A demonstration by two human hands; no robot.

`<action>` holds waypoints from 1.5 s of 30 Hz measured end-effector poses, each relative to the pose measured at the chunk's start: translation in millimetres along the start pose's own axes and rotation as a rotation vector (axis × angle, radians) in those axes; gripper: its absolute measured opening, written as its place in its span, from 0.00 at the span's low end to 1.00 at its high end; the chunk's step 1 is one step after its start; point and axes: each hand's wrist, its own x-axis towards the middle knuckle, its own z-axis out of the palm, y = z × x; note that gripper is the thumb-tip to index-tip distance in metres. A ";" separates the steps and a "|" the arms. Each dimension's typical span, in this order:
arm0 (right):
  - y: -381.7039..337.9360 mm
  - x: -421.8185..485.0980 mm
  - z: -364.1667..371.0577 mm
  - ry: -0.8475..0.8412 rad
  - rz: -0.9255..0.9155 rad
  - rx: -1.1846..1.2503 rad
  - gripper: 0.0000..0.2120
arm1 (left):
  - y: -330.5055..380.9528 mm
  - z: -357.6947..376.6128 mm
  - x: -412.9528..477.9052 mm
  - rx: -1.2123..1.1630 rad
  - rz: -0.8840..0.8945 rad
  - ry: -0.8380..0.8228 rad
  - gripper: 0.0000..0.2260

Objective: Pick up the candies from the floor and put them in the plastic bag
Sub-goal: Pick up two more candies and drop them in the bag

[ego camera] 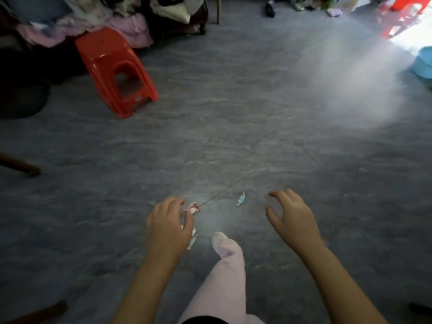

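Note:
My left hand [167, 226] is curled around several wrapped candies; a red-and-white one [192, 208] sticks out past its fingertips and pale wrappers [192, 240] show below the thumb side. A blue-and-white candy [240, 199] lies alone on the grey floor between my hands. My right hand [291, 217] hovers to the right of it, fingers spread and empty. No plastic bag shows in this view.
A red plastic stool [117, 69] lies tipped at the upper left, in front of a pile of clothes [98, 19]. My leg in pink trousers [222, 277] and a pale shoe [218, 238] reach forward between my arms. A blue tub [423, 63] sits at the right edge.

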 end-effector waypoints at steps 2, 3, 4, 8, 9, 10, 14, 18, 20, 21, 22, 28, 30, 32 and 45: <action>8.3 45.3 11.3 -0.018 -0.026 -0.015 0.12 | 0.3 21.4 31.2 -0.016 -0.067 0.026 0.14; 11.4 68.4 18.1 -0.031 -0.031 -0.014 0.12 | 1.0 31.9 47.2 -0.023 -0.093 0.037 0.13; 14.1 90.6 25.6 -0.042 -0.038 -0.006 0.12 | 1.0 41.6 62.5 -0.028 -0.111 0.051 0.13; 30.4 161.8 63.8 -0.101 -0.082 0.012 0.13 | -7.6 81.7 110.2 -0.016 -0.163 0.090 0.12; 38.8 177.0 78.5 -0.119 -0.095 0.015 0.13 | -13.7 96.9 119.7 -0.007 -0.187 0.091 0.10; 48.6 190.0 94.1 -0.129 -0.101 0.020 0.13 | -20.7 113.3 127.5 -0.003 -0.209 0.087 0.08; 98.5 226.4 173.7 -0.219 -0.082 0.050 0.13 | -54.8 192.8 145.4 -0.069 -0.339 0.056 0.08; 173.1 248.6 276.7 -0.318 0.051 0.158 0.12 | -91.7 298.3 151.6 -0.112 -0.350 0.050 0.08; 215.5 254.7 328.7 -0.351 0.127 0.199 0.11 | -112.2 350.9 151.4 -0.103 -0.326 0.034 0.08; 237.3 256.5 354.5 -0.360 0.151 0.204 0.11 | -124.0 375.7 151.2 -0.098 -0.323 0.023 0.08; 258.8 259.0 379.9 -0.369 0.166 0.202 0.11 | -137.4 399.3 151.3 -0.087 -0.317 0.014 0.08; 358.0 258.3 512.8 -0.457 0.177 0.098 0.10 | -209.6 500.9 153.0 0.029 -0.229 -0.040 0.12; 383.5 257.6 550.8 -0.520 0.105 0.021 0.13 | -227.7 528.0 148.6 0.059 -0.210 -0.047 0.12; 405.2 256.2 579.2 -0.587 0.027 -0.040 0.16 | -243.2 550.6 141.4 0.071 -0.191 -0.065 0.13; 469.0 269.9 642.3 -0.633 -0.450 -0.322 0.21 | -270.4 615.2 108.9 0.030 -0.253 -0.010 0.14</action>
